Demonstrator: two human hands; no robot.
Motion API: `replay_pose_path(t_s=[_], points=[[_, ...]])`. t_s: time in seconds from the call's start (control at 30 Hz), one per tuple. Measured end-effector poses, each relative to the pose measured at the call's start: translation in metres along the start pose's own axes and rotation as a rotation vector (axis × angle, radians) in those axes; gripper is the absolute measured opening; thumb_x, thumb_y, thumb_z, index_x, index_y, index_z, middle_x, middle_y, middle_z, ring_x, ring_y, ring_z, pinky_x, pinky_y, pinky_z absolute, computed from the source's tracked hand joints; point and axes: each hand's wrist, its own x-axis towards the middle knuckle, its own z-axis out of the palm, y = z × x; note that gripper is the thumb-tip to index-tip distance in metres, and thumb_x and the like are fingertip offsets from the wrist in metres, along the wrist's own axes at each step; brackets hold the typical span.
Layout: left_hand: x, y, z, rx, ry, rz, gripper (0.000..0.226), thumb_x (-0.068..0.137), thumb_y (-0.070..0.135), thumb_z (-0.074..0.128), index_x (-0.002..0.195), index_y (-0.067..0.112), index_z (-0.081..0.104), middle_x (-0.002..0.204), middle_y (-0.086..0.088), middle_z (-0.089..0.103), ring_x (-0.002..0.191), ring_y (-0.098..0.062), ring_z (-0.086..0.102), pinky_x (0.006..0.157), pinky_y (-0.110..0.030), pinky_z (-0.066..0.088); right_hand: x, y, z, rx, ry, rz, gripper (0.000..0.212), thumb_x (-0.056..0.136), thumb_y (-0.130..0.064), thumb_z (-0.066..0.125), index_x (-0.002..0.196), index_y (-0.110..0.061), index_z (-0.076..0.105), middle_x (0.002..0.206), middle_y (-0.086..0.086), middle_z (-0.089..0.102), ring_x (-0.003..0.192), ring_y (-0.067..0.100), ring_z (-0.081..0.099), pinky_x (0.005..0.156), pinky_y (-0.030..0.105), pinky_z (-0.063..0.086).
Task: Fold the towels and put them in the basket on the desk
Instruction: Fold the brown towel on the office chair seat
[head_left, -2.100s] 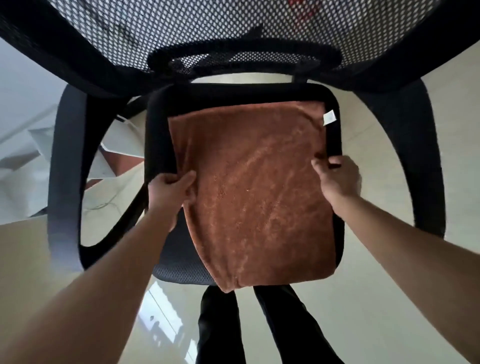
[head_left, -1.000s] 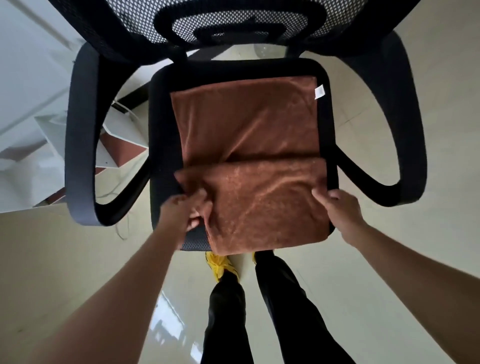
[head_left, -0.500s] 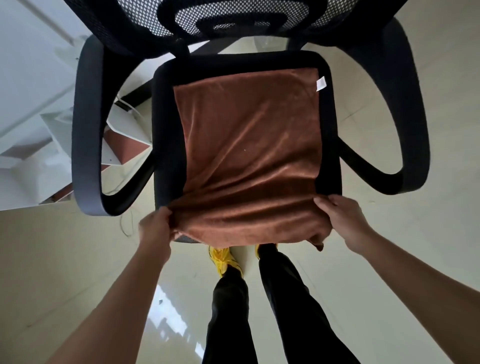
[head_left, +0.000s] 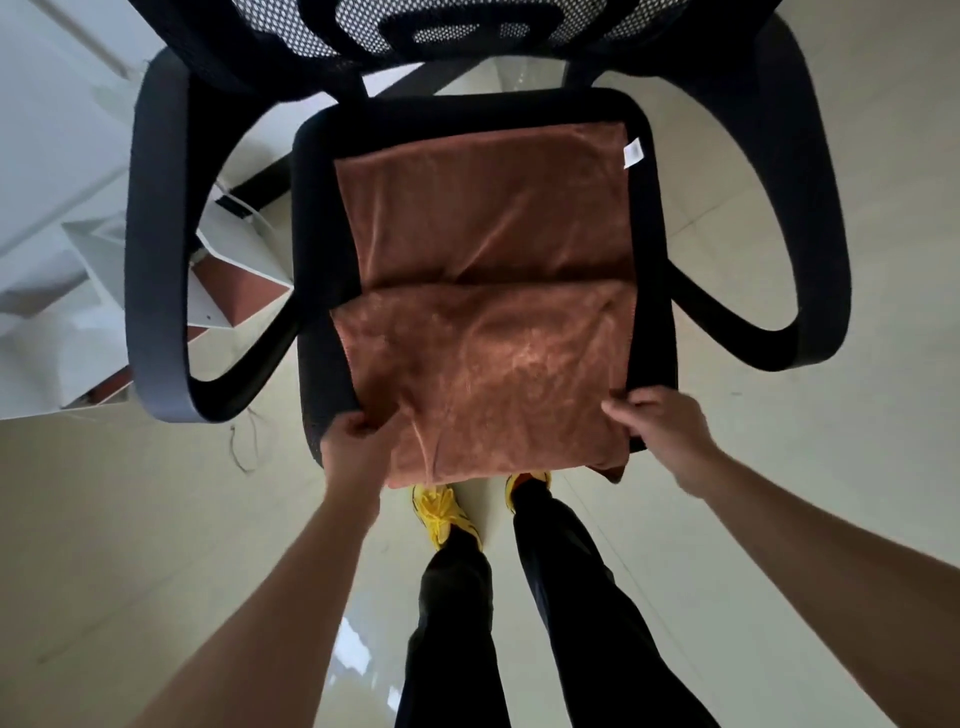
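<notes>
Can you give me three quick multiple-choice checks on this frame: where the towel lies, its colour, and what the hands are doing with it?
1. Where does the towel lie?
A. In a basket
B. On the chair seat
C. On the floor

2. What colour is the towel?
A. Brown
B. Blue
C. White

3. How do the hands stand to the towel?
A. Both off it
B. Only one touches it
C. Each grips a near corner

Answers:
1 B: the towel is spread on the black chair seat.
2 A: its pile is rust brown, with a white tag.
3 C: the left hand and right hand pinch its near corners.
</notes>
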Motion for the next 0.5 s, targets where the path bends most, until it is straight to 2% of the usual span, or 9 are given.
replay_pose_path(t_s=[0.07, 0.17, 0.23, 0.33, 0.4, 0.47, 0.5], points=[[-0.015, -0.024, 0.009, 0.093, -0.082, -0.014, 0.042, 0.057, 0.033, 0.077, 0.076, 0.000, 0.059, 0.072, -0.009, 0.052, 0.067, -0.020, 0.048, 0.059, -0.032, 0.039, -0.013, 0.021, 0.011, -0.130, -0.054, 0.025, 0.038, 0.070, -0.041, 0.079, 0.063, -0.010, 0.060, 0.050, -0.012, 0.060, 0.048, 0.003, 0.052, 0.050, 0.026, 0.032], [-0.024, -0.045, 0.013, 0.147, -0.213, -0.055, 0.041, 0.056, 0.025, 0.080, 0.077, -0.005, 0.062, 0.072, -0.010, 0.056, 0.070, -0.021, 0.050, 0.062, -0.029, 0.038, -0.026, 0.038, 0.023, -0.150, -0.093, 0.111, 0.039, 0.074, -0.033, 0.078, 0.066, 0.001, 0.060, 0.058, 0.006, 0.060, 0.057, 0.019, 0.051, 0.053, 0.029, 0.032], [-0.024, -0.053, 0.005, 0.171, -0.255, -0.094, 0.034, 0.060, 0.021, 0.082, 0.081, -0.001, 0.067, 0.075, -0.010, 0.060, 0.072, -0.021, 0.051, 0.062, -0.029, 0.037, -0.035, 0.038, 0.025, -0.053, -0.063, 0.159, 0.036, 0.079, -0.027, 0.073, 0.070, 0.004, 0.060, 0.063, 0.009, 0.054, 0.058, 0.020, 0.046, 0.052, 0.030, 0.030], [-0.027, -0.059, -0.014, 0.069, -0.149, -0.116, 0.012, 0.070, 0.012, 0.067, 0.069, 0.002, 0.060, 0.064, -0.009, 0.051, 0.070, -0.022, 0.042, 0.059, -0.030, 0.033, -0.051, 0.036, 0.019, 0.115, 0.080, 0.201, 0.032, 0.087, -0.024, 0.062, 0.067, -0.002, 0.050, 0.061, 0.009, 0.042, 0.054, 0.020, 0.036, 0.051, 0.031, 0.025], [-0.030, -0.060, -0.027, -0.032, -0.079, -0.128, 0.016, 0.075, 0.009, 0.061, 0.064, 0.006, 0.051, 0.061, -0.007, 0.045, 0.070, -0.024, 0.040, 0.064, -0.033, 0.034, -0.061, 0.040, 0.016, 0.208, 0.170, 0.199, 0.032, 0.089, -0.023, 0.058, 0.070, 0.001, 0.050, 0.064, 0.012, 0.041, 0.056, 0.022, 0.036, 0.053, 0.030, 0.026], [-0.038, -0.058, -0.035, -0.082, -0.041, -0.127, 0.014, 0.081, 0.009, 0.061, 0.072, 0.004, 0.052, 0.065, -0.010, 0.052, 0.069, -0.027, 0.049, 0.064, -0.035, 0.044, -0.071, 0.046, 0.016, 0.280, 0.207, 0.195, 0.031, 0.092, -0.022, 0.055, 0.075, 0.004, 0.055, 0.067, 0.012, 0.049, 0.061, 0.025, 0.046, 0.057, 0.030, 0.035], [-0.045, -0.056, -0.037, -0.096, -0.038, -0.105, 0.013, 0.085, 0.009, 0.061, 0.078, 0.002, 0.053, 0.068, -0.012, 0.055, 0.065, -0.029, 0.053, 0.056, -0.032, 0.049, -0.079, 0.048, 0.018, 0.311, 0.218, 0.195, 0.031, 0.094, -0.023, 0.054, 0.076, 0.003, 0.057, 0.071, 0.012, 0.054, 0.066, 0.026, 0.050, 0.060, 0.031, 0.038]])
